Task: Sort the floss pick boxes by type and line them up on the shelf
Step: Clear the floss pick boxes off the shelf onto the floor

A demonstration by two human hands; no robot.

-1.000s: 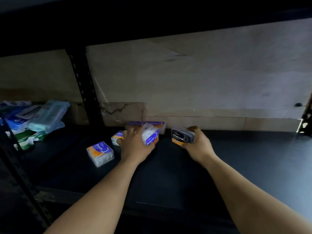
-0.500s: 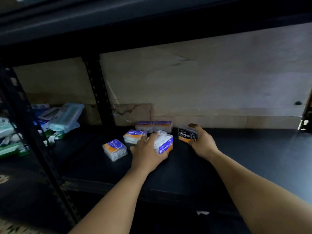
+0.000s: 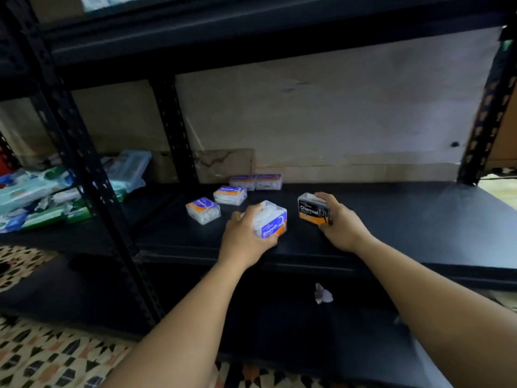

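My left hand [image 3: 246, 236] grips a clear box with a purple and orange "Smooth" label [image 3: 272, 219], near the front of the black shelf [image 3: 405, 219]. Just to its right, my right hand [image 3: 340, 222] holds a dark "Charcoal" box [image 3: 310, 210] with an orange band. Two more Smooth boxes lie loose to the left, one nearer [image 3: 203, 210] and one behind it [image 3: 230, 194]. A pair of Smooth boxes [image 3: 256, 181] stands side by side against the back wall.
A black perforated upright [image 3: 173, 130] divides this bay from the left bay, where plastic-wrapped packs [image 3: 50, 191] are piled. The upper shelf [image 3: 251, 26] hangs low overhead. A scrap of white paper [image 3: 322, 294] lies on the lower level. Patterned floor shows below.
Both hands have drawn back from the rear of the shelf toward its front edge, each bringing its box along. The view has pulled back and dropped lower.
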